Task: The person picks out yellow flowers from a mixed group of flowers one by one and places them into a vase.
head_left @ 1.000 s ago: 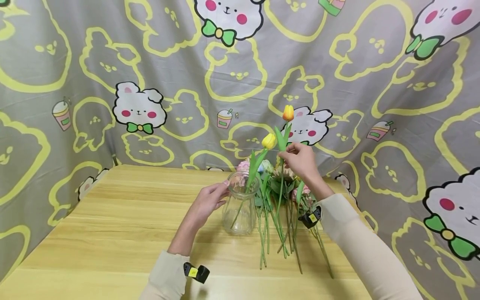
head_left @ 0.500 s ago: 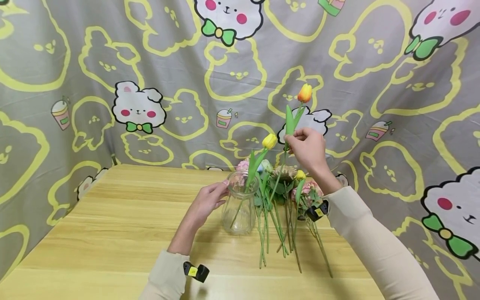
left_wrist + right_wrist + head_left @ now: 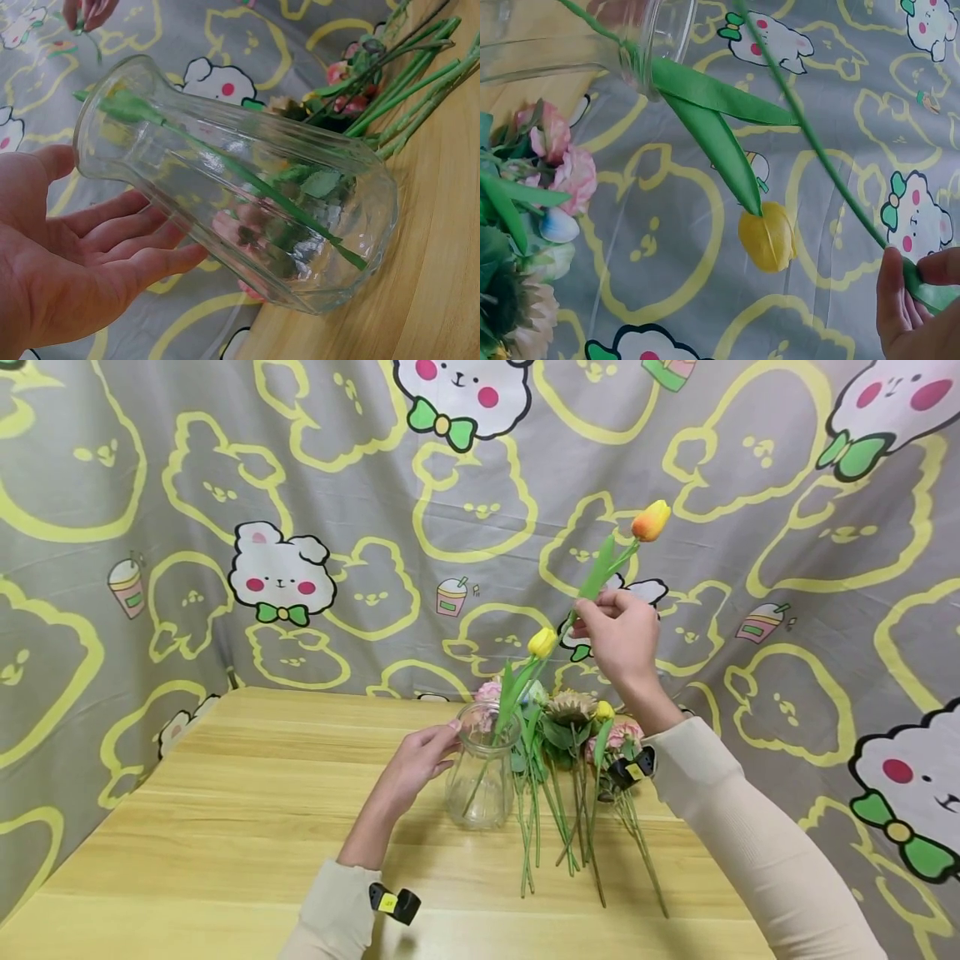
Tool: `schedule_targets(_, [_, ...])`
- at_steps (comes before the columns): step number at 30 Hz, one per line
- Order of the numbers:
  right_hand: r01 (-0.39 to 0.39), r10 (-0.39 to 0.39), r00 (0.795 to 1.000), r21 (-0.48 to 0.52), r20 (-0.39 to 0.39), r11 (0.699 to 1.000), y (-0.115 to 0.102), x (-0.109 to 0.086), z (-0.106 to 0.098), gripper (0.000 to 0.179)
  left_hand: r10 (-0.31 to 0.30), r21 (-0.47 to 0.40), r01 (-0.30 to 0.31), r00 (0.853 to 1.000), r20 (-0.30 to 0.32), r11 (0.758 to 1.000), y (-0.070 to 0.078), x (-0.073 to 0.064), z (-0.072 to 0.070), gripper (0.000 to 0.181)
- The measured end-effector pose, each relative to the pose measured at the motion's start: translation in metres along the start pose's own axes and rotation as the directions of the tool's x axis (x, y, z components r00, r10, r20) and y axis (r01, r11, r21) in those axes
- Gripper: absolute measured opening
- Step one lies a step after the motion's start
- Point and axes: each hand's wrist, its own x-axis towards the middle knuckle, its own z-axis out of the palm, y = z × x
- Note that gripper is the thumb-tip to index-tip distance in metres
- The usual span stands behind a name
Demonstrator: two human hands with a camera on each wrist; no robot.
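My right hand (image 3: 622, 631) pinches an orange-yellow tulip (image 3: 651, 521) by its stem and leaf base, high above the table. The flower leans right, and its stem slants down-left toward the mouth of a clear glass vase (image 3: 480, 802). In the right wrist view that green stem (image 3: 826, 159) crosses in front of a leaf tip. A yellow tulip (image 3: 542, 643) stands in the vase, head and leaves above the rim. My left hand (image 3: 411, 768) rests against the vase's left side; in the left wrist view its extended fingers (image 3: 161, 262) touch the glass and the thumb meets the rim.
Right of the vase several artificial flowers lie on the wooden table (image 3: 247, 827), stems toward me: a beige sunflower-like bloom (image 3: 572, 706), pink blooms (image 3: 617, 739) and a yellow tulip bud (image 3: 603, 711). A patterned grey curtain (image 3: 360, 510) hangs behind.
My right hand has risen and moved slightly right with the orange-yellow tulip, which now tilts right, its lower stem swung left toward the vase mouth. The left hand and vase stay in place.
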Motion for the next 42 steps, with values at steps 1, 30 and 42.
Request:
schedule_targets(1, [-0.002, 0.002, 1.000, 0.004, 0.007, 1.000, -0.001, -0.001, 0.001, 0.022, 0.000, -0.001, 0.000, 1.000, 0.001, 1.000, 0.000, 0.000, 0.000, 0.062])
schedule_targets(30, [-0.124, 0.137, 0.928, -0.062, 0.345, 0.990, 0.023, -0.059, 0.032, 0.026, 0.004, 0.002, -0.004, 1.000, 0.009, 1.000, 0.000, 0.000, 0.000, 0.060])
schedule_targets(42, [-0.197, 0.234, 0.887, -0.133, 0.399, 0.971, 0.046, -0.077, 0.036, 0.028, 0.011, -0.009, -0.011, 1.000, 0.027, 1.000, -0.001, 0.003, -0.001, 0.061])
